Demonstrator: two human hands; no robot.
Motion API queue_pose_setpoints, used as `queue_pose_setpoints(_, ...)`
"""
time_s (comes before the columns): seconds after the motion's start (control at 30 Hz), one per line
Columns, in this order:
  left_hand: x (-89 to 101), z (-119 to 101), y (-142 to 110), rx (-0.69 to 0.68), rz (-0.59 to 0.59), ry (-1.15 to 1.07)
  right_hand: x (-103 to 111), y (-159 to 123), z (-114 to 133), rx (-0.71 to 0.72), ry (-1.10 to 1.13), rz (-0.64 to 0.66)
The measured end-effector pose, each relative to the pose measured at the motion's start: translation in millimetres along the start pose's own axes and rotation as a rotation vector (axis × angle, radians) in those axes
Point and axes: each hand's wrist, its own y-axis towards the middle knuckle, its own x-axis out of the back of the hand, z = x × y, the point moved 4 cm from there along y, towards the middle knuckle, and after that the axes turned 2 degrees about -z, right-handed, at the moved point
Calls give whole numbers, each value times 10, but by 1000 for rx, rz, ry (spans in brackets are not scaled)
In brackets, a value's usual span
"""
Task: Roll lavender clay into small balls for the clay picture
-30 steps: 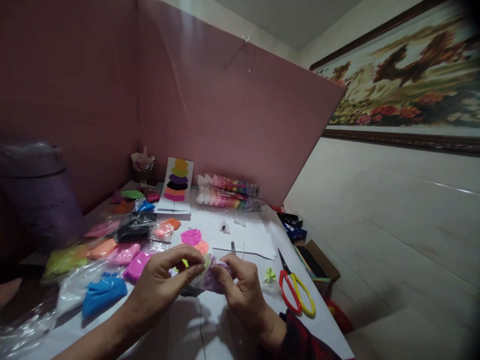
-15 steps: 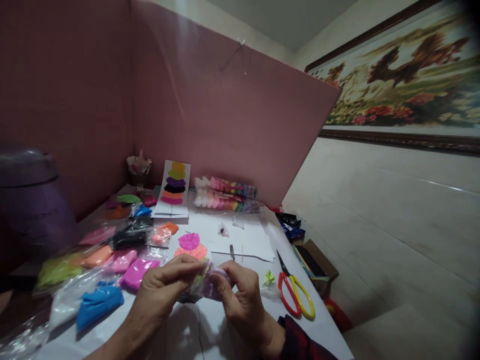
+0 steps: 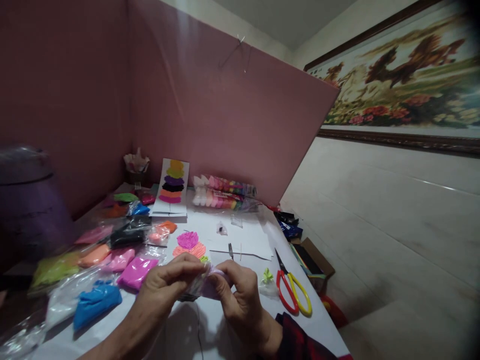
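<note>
Both my hands meet low in the middle of the head view, over a white table [image 3: 243, 235]. My left hand [image 3: 167, 287] and my right hand [image 3: 240, 295] each pinch a small clear plastic bag of purple clay [image 3: 206, 285] between them, fingers closed on it. Just beyond the bag lies a flat clay piece with magenta and orange layers [image 3: 188, 245] on the paper. Red-and-yellow scissors [image 3: 292, 292] lie to the right of my right hand, with a small green clay bit [image 3: 267, 276] beside them.
Several bags of coloured clay lie at the left, among them blue [image 3: 95, 302], pink [image 3: 135, 271] and black [image 3: 125, 237]. A sample card of stacked colours [image 3: 171, 187] leans on the pink partition [image 3: 225, 125]. A pack of clay sticks [image 3: 221, 195] lies behind. A cardboard box [image 3: 313, 260] sits off the table's right edge.
My hands and the purple bag have dropped slightly lower in view and drawn closer together. The camera has shifted a little; the table items stay put.
</note>
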Motion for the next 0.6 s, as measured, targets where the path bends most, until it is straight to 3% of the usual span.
queue_pose_setpoints(0.13,23,-12,-1,-28,-16,3,21,10,48,68,-45,-1)
queue_pose_setpoints(0.4,-11,-49,-10,55,-42,-49,21,20,76,229,-145,0)
queue_pose_setpoints(0.5,-38,-19,-5,137,-20,-93,5,7,79,247,-154,3)
queue_pose_setpoints(0.6,-40,6,9,134,9,-173,1,3,90,211,-108,-2)
